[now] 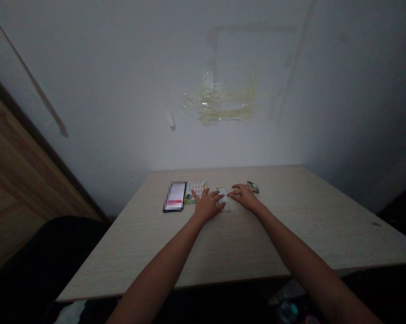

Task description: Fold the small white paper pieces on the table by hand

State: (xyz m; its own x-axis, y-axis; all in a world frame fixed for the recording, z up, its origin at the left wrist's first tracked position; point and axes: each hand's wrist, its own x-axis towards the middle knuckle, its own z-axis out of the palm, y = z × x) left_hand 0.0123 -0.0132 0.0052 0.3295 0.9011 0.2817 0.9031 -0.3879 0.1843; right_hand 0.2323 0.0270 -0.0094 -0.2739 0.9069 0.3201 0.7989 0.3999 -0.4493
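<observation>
My left hand (207, 206) lies with its fingers spread on the table. Its fingers reach over a small printed paper card (224, 203) and across the lower right part of a colourful printed leaflet (196, 186). At the card's right edge are the stretched fingertips of my right hand (244, 197); whether they touch the card cannot be made out. Just behind the right hand sits a small dark, crumpled-looking item (253, 186), partly hidden by it. Left of the leaflet, a phone (174, 196) with a lit screen lies flat, its picture blurred out.
The pale wooden table (257, 243) meets a grey wall with peeling clear tape (219, 105). A wooden panel (17, 180) and a dark shape (54, 247) stand at the left. Below the front edge, a bottle (287, 310) is partly visible.
</observation>
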